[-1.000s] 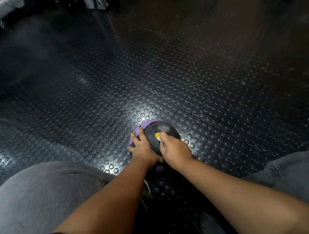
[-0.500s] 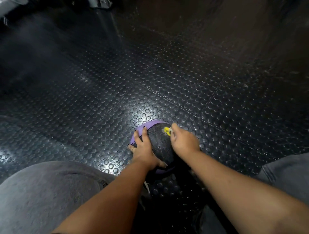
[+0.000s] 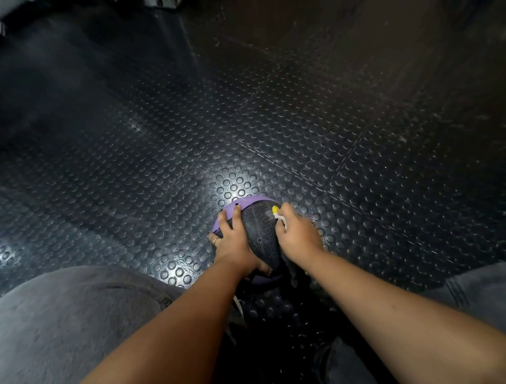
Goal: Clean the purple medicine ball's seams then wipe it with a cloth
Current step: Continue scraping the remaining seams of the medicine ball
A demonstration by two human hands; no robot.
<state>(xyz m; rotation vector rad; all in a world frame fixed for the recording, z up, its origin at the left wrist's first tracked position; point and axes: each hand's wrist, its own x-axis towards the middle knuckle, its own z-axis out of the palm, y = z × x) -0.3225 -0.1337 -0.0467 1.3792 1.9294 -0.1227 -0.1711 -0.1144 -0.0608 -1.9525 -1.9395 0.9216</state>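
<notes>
The medicine ball (image 3: 260, 230), purple with a black textured panel, sits on the studded floor between my knees. My left hand (image 3: 232, 241) lies spread over its left side, fingers reaching onto the purple band, holding it steady. My right hand (image 3: 297, 235) grips a small brush (image 3: 277, 213) with a white handle and a yellow head. The yellow head touches the ball's upper right edge, by the seam. The ball's near side is hidden behind my wrists. No cloth is in view.
Black rubber floor tiles (image 3: 301, 123) with raised round studs spread in every direction. My knees in grey trousers (image 3: 68, 315) frame the ball at lower left and lower right. A dim grey object (image 3: 161, 2) sits at the top edge.
My right hand has carried the brush from the middle of the black panel up and to the right, to the ball's far right edge. The left hand has stayed on the ball.
</notes>
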